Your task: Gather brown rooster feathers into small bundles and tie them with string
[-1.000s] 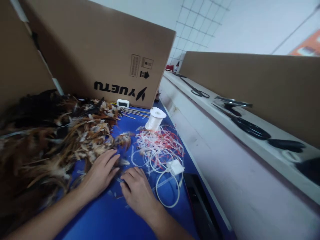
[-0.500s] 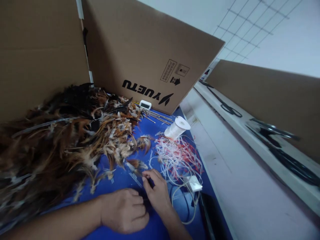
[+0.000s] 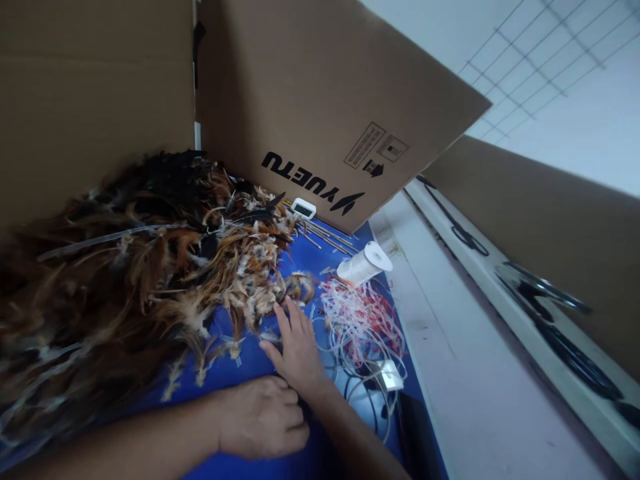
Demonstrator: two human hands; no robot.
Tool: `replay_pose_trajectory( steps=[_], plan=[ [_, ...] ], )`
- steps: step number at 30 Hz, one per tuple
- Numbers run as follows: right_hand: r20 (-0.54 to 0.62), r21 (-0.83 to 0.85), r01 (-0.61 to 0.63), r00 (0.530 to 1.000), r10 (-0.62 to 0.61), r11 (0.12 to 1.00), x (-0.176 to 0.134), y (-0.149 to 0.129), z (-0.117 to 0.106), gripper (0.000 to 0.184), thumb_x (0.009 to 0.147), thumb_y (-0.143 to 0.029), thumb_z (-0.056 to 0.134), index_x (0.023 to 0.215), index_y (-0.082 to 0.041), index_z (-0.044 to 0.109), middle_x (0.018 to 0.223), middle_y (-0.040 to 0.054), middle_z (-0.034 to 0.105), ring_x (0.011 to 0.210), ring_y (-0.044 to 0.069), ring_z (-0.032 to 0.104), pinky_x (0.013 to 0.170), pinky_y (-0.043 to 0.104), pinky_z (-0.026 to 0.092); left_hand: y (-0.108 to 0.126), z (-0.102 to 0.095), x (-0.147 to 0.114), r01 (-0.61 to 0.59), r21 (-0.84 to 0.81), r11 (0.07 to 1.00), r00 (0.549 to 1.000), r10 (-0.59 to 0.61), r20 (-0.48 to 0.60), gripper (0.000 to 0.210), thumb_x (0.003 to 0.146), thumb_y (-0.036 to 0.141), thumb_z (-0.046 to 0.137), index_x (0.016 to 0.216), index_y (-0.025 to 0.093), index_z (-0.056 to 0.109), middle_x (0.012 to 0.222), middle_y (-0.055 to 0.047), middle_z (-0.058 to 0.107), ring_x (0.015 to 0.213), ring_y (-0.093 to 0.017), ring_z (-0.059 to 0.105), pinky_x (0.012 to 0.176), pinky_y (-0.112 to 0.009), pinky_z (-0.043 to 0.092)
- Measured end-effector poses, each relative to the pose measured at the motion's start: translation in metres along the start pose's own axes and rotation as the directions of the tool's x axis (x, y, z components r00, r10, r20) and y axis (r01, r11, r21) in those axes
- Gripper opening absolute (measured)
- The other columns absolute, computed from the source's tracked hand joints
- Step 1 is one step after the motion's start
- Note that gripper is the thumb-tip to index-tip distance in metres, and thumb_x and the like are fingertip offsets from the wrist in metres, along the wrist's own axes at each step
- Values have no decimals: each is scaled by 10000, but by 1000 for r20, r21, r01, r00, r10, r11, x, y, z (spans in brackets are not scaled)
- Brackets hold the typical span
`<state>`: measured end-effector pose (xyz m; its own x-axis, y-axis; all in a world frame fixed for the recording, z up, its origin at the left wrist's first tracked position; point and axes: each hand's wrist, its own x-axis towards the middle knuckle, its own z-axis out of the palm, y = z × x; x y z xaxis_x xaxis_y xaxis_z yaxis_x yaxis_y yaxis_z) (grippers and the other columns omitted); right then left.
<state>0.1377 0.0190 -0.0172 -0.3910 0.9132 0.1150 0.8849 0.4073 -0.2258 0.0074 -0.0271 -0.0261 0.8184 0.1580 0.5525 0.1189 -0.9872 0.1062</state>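
Note:
My left hand (image 3: pixel 265 417) is closed in a fist low over the blue tabletop (image 3: pixel 230 373), its back towards me. Whatever its fingers may hold is hidden beneath them. Just beyond it, my right hand (image 3: pixel 300 357) reaches forward with thumb and fingers apart. Its fingertips are at the near right edge of a large heap of brown, tan and black feathers (image 3: pixel 165 267); I cannot tell whether they touch it. A small curled feather (image 3: pixel 301 285) lies just beyond the fingertips. Right of this hand lies a tangle of white and red plastic strips (image 3: pixel 357 320).
A white spool (image 3: pixel 365 263) lies tilted behind the strips. Thin sticks (image 3: pixel 327 235) and a small white display device (image 3: pixel 303 208) lie by a cardboard panel (image 3: pixel 300 87). Cables run around a white block (image 3: pixel 391 375). On a ledge at right are scissors (image 3: pixel 470 240).
My right hand has moved forward towards the feather heap, and its bent fingers have straightened and spread. My left hand remains a fist. The camera view has shifted slightly.

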Motion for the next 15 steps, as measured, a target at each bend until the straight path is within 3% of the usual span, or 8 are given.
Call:
replay_pose_trajectory(
  steps=[5,8,12,15],
  plan=[
    [18,9,71,997,-71,997,38,6,12,497,883,-378,559,1313,-134,505,1457,192,409,1414,331,263,1126,540,270,-13,-2,-1,218,-46,975,972,-213,95,75,859,277,595,829,209,587,829,-8,616,817,-162,560,703,-292,446],
    [11,43,84,996,-84,996,63,5,16,450,879,-384,576,1258,-142,552,1439,181,436,1425,314,243,1141,514,248,-24,-5,-4,317,-114,941,945,-305,117,202,806,336,659,962,225,594,1024,-31,621,997,-194,557,903,-341,446],
    [6,59,139,990,-140,988,90,4,18,427,855,-378,611,1201,-130,575,1462,195,402,1412,296,264,1143,493,253,-40,-9,-9,383,-115,917,920,-368,132,322,829,270,626,1145,231,571,1089,-50,625,1081,-212,557,991,-372,428],
    [5,117,223,974,-225,968,100,7,12,411,844,-392,621,1166,-138,590,1399,179,473,1365,281,348,1133,461,280,-52,-11,-12,411,-67,909,905,-398,147,372,841,234,598,1211,240,557,1160,-64,619,1132,-234,551,1012,-409,431]
  ],
)
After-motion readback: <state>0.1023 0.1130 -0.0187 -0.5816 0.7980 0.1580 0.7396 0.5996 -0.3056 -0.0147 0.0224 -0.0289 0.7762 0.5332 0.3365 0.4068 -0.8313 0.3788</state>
